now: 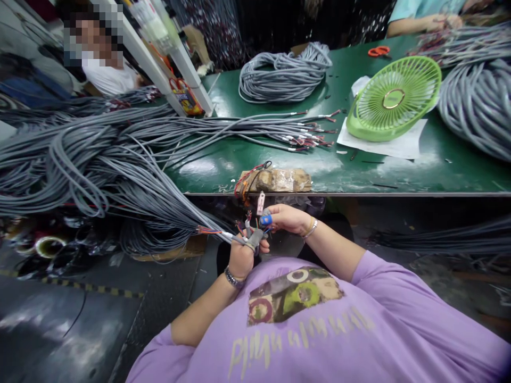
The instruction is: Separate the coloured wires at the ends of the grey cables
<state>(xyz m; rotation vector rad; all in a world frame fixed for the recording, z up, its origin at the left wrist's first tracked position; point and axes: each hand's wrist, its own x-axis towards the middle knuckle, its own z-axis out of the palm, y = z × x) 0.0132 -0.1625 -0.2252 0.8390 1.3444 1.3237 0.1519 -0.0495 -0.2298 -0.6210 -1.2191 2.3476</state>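
Just below frame centre, the left hand (242, 258) closes around grey cables (228, 236); keep them steady while the right hand (293, 219) pinches thin wires (269, 230).

Worktable (451, 173), green top, glossy, spanning the frame's middle and upper right before me; straight front edge, pale glare patches on the surface. White posts (148, 64), two, leaning in my view, upper left of centre. Floor (80, 346), grey, lower left; bright blurred reflections of light. Floor tape (91, 288), yellow and black striped, crossing the left side below mid-height. Backdrop (275, 29), dark with small glints, top centre. Space I see under the worktable: deep shadow, right of centre
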